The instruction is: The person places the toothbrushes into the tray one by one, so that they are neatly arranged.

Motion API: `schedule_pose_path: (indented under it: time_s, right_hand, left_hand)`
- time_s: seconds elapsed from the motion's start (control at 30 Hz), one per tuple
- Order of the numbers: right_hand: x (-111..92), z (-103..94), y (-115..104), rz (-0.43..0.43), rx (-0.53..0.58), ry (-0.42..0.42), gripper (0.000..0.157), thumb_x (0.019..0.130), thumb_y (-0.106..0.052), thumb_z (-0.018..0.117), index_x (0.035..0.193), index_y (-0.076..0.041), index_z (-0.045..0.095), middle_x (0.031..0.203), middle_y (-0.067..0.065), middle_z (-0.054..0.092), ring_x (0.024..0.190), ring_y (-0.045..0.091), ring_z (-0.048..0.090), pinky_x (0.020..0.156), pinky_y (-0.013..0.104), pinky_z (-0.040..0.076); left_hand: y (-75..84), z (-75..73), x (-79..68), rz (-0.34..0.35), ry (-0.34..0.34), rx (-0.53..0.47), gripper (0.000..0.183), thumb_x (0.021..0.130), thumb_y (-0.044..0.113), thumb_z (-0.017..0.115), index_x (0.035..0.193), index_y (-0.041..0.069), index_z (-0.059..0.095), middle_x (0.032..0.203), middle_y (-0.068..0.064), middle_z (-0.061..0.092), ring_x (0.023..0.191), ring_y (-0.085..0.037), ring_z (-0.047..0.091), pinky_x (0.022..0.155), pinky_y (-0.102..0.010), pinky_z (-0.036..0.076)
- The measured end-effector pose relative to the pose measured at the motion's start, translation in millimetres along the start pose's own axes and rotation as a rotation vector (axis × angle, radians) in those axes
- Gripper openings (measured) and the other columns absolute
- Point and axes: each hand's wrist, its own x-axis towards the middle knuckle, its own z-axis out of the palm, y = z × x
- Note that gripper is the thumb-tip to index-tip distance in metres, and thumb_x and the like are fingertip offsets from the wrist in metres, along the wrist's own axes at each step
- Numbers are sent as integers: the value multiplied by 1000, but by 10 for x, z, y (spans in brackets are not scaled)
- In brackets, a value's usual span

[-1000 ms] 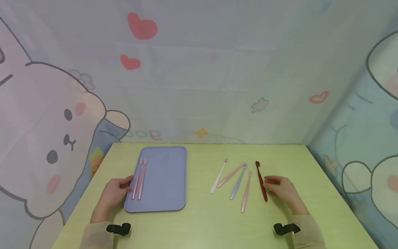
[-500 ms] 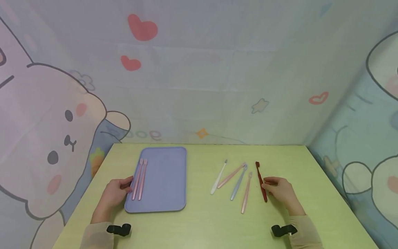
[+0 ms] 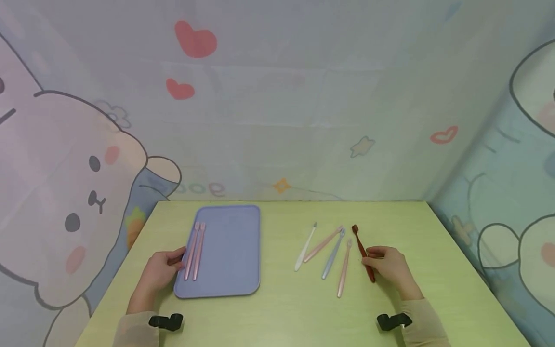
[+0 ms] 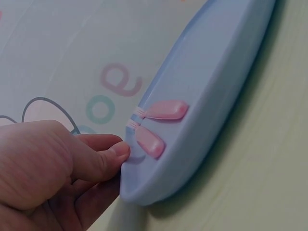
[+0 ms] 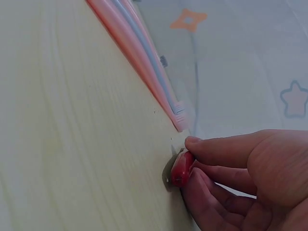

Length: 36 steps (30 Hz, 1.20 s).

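Observation:
On the left of the table lies a lavender tray (image 3: 231,250), and my left hand (image 3: 158,271) pinches its left rim with the thumb on top. Two pink toothbrushes (image 3: 198,253) lie side by side in the tray near that rim. Over on the right, my right hand (image 3: 390,270) pinches a dark red toothbrush (image 3: 359,242) by its handle. In the right wrist view the red handle's end (image 5: 182,171) shows between thumb and fingers, very close to the table; whether it still touches is hard to tell.
Between tray and right hand lie a white toothbrush (image 3: 305,247), a slanted pink toothbrush (image 3: 322,245), a blue toothbrush (image 3: 332,255) and another pink toothbrush (image 3: 344,270). A printed cloth (image 3: 277,120) hangs behind the table (image 3: 282,318).
My right hand has moved slightly left and taken hold of the red toothbrush, whose head has swung a little left. The left hand and tray stay in place.

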Motion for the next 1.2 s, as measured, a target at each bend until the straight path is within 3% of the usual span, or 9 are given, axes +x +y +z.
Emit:
schedule_pose_path:
  time_s: [0.37, 0.7, 1.0, 1.2]
  right_hand:
    - [-20, -33, -83, 34, 42, -31, 43, 97, -20, 80, 126, 12, 71, 109, 20, 77, 90, 20, 73, 70, 25, 58]
    - [-10, -43, -33, 19, -16, -33, 42, 95, -19, 82, 125, 9, 73, 111, 19, 78, 101, 27, 73, 78, 26, 57]
    - [-36, -8, -32, 24, 13, -55, 42, 94, -19, 83, 123, 10, 73, 103, 14, 79, 82, 16, 72, 71, 26, 57]
    - [-30, -15, -15, 27, 11, -63, 43, 92, -17, 84, 123, 11, 72, 101, 12, 79, 82, 17, 73, 69, 28, 59]
  left_hand:
    - [20, -14, -19, 5, 1, -4, 48, 100, -7, 66, 147, -10, 56, 143, -32, 60, 137, -51, 54, 111, -63, 46]
    - [42, -16, -18, 0, -4, -7, 48, 100, -5, 66, 147, -10, 56, 144, -32, 59, 138, -51, 53, 112, -63, 45]
    - [-20, -24, 4, 10, -4, 11, 48, 101, -3, 67, 147, -9, 57, 144, -31, 59, 138, -52, 53, 113, -64, 43]
    - [-9, -7, -4, -1, -6, 8, 48, 101, -2, 68, 147, -8, 57, 144, -31, 60, 137, -52, 53, 112, -64, 44]
